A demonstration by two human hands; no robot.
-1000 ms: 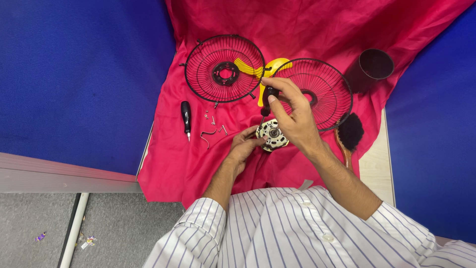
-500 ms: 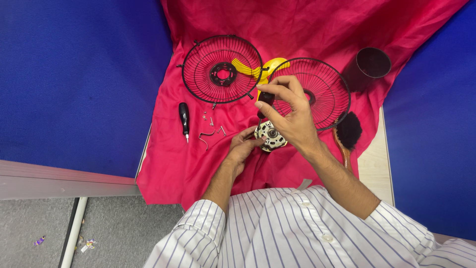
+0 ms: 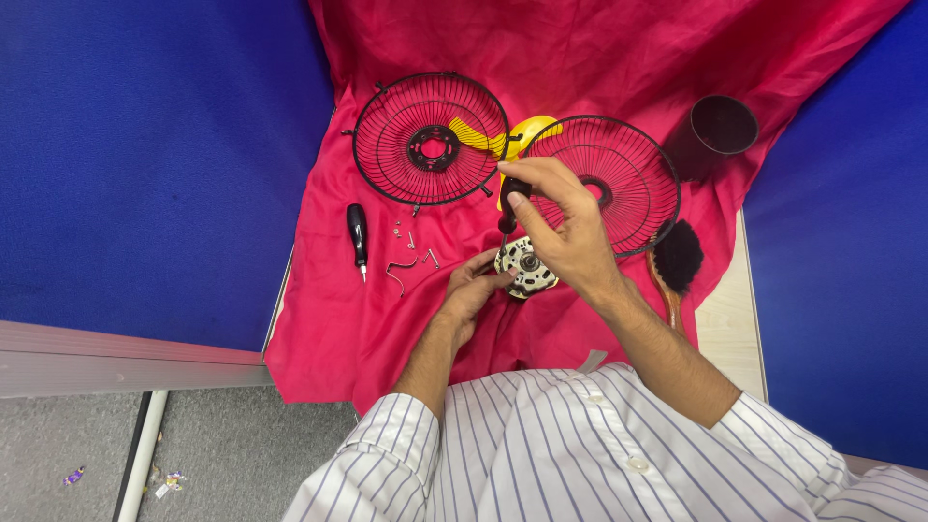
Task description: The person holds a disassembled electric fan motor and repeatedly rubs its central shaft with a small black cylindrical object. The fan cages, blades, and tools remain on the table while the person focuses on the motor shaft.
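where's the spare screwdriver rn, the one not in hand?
Head view: the black-handled screwdriver lies on the red cloth to the person's left, below the left fan guard, beside a few small screws and clips. Neither hand touches it.

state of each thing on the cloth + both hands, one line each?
left hand: steadies the motor
right hand: grips a black-handled screwdriver
black-handled screwdriver: upright, tip down on the motor
motor: bare, lying on the red cloth
left grille: detached, flat
right grille: detached, flat, partly behind the right hand
second screwdriver: lying unused
yellow blade: detached, under the grilles
brush: lying at the cloth edge
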